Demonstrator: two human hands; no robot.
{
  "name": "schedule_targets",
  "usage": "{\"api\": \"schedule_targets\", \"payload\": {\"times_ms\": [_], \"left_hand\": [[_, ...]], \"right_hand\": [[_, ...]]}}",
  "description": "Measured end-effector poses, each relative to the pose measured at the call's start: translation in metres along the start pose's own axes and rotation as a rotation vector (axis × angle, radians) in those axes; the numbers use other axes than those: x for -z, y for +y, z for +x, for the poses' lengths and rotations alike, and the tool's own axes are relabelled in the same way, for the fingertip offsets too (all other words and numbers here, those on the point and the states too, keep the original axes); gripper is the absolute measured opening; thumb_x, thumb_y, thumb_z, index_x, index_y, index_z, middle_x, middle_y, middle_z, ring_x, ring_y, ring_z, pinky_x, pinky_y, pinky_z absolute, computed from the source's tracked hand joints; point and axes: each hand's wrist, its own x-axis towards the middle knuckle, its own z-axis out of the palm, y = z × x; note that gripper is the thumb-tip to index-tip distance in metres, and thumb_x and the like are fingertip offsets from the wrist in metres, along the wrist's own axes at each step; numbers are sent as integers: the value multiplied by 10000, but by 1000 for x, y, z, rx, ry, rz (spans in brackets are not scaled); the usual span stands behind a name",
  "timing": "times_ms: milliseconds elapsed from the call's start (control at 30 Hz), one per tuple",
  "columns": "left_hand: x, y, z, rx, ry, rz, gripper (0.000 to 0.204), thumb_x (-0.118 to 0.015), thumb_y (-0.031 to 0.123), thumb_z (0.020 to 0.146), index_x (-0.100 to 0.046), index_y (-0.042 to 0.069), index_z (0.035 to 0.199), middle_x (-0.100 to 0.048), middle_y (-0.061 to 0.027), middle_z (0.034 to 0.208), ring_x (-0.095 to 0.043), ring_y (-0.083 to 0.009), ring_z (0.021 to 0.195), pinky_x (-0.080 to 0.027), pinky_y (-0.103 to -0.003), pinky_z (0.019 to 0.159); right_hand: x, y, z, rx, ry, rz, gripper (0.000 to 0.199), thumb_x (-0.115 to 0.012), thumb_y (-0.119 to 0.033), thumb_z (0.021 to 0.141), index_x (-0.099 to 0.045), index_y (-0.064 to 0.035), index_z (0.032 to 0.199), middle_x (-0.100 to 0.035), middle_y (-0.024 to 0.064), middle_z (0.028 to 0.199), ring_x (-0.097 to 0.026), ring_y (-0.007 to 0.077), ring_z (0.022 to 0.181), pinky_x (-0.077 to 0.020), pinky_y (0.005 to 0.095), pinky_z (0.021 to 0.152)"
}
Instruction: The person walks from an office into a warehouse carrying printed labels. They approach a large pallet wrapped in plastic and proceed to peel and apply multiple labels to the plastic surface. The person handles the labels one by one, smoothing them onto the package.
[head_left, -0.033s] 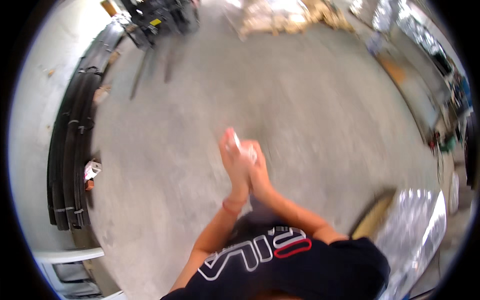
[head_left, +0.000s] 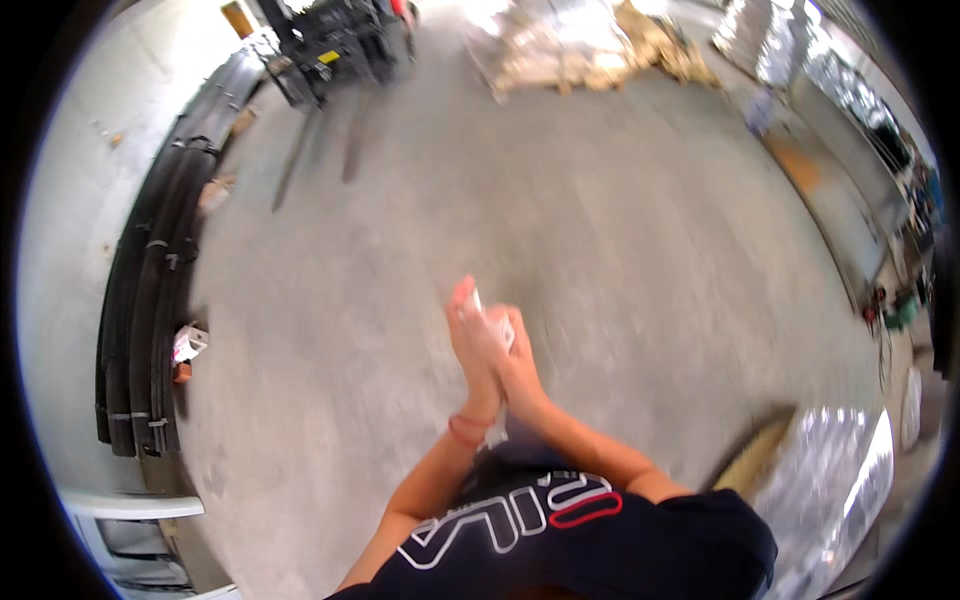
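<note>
My left hand (head_left: pixel 472 345) and my right hand (head_left: pixel 521 376) are pressed together in front of my body, above the floor. The left one has its fingers nearly straight and close together, pointing away from me. My right hand is folded against it, its fingers curled. Between them shows a small white scrap (head_left: pixel 507 331), perhaps crumpled tissue; most of it is hidden by the fingers and blurred. A thin red band (head_left: pixel 468 428) circles my left wrist.
Grey concrete floor (head_left: pixel 620 240) spreads around me. Long black bundled tubes (head_left: pixel 150 300) line the left wall. A forklift (head_left: pixel 340 50) stands far left, forks toward me. Wrapped goods (head_left: pixel 560 45) lie at the back; a silvery wrapped stack (head_left: pixel 815 480) is close on my right.
The two hands sit slightly lower in the picture and stay pressed together around the white scrap. The whole surrounding scene has shifted a little downward too.
</note>
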Motion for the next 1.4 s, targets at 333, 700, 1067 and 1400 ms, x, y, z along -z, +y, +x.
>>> {"api": "schedule_targets", "payload": {"times_ms": [333,700,1067,1400], "left_hand": [[-5,-68,236,-360,39,651,209,-353,170,841,-536,70,857,-586,-44,953,-464,-244,1067,-107,-447,1030],[-102,-139,611,-644,-299,284,390,-276,308,900,-439,10,1092,-618,-82,919,-562,-260,920,-91,-464,1026],[-296,-256,955,-740,-404,440,316,-447,68,789,-462,54,1105,-520,-74,1134,-435,-275,1132,-60,-553,1004],[-253,-201,1255,-817,-261,189,242,-452,110,855,-463,59,1091,-538,-95,1133,-462,-329,1095,-166,-469,1025]], "right_hand": [[-43,20,239,-396,-40,336,240,-435,-293,898,-478,-72,982,-530,14,897,-503,89,824,-427,238,723],[-60,-14,619,-326,-405,251,437,-404,-358,886,-371,-66,1209,-467,71,1160,-474,166,1035,-393,336,878],[-2,-20,1005,61,273,399,228,-417,-233,903,-488,-53,1024,-527,25,966,-520,114,879,-450,265,714],[-100,-100,1346,11,-271,396,167,-497,-158,868,-438,-71,998,-419,-5,636,-335,81,512,-258,197,452]]}}
